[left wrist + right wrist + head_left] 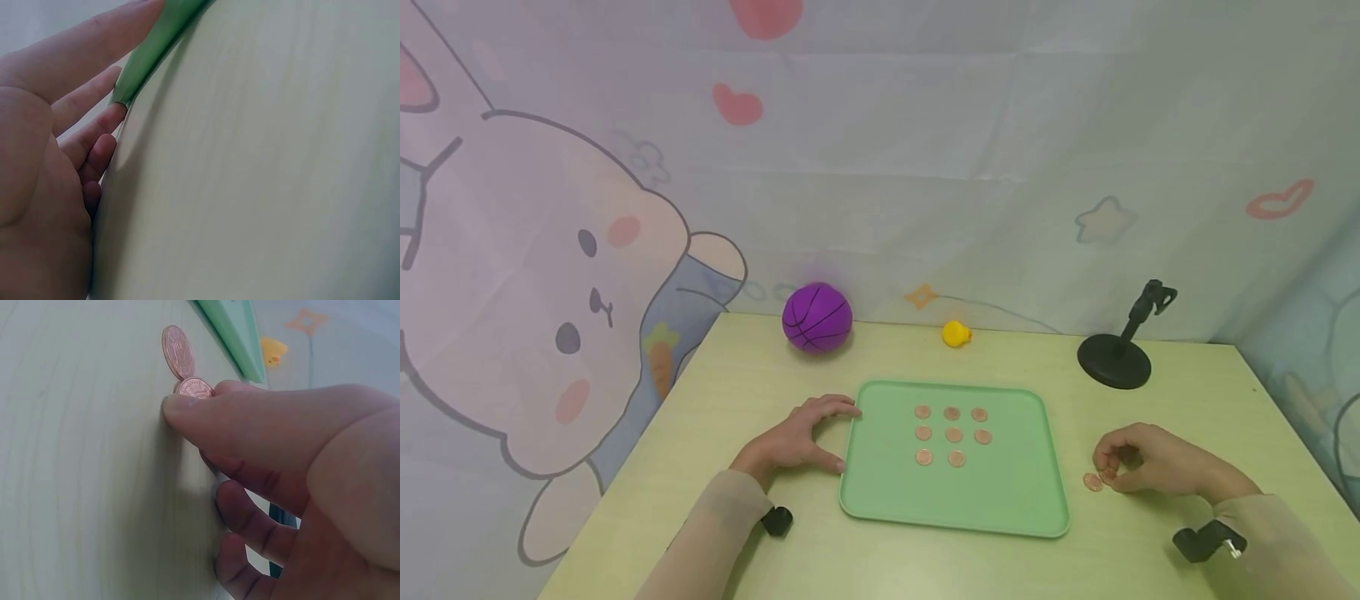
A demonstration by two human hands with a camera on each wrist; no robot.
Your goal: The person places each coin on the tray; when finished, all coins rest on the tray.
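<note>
A green tray (880, 492) lies on the table with several copper coins (953, 435) on it: two full rows, and a shorter row at the front. My left hand (793, 437) is at the tray's left edge, thumb and fingers spread; in the left wrist view its fingertips (115, 111) meet the green rim. Right of the tray, my right hand (1165, 462) pinches a copper coin (195, 387) between thumb and finger, low over the table. Another coin (179, 352) lies flat on the table beside it, the two edges touching or overlapping in the right wrist view.
Behind the tray stand a purple ball (817, 318), a small yellow toy (956, 334) and a black stand (1115, 360) with a round base. A printed cloth (880, 167) hangs behind the table (760, 367).
</note>
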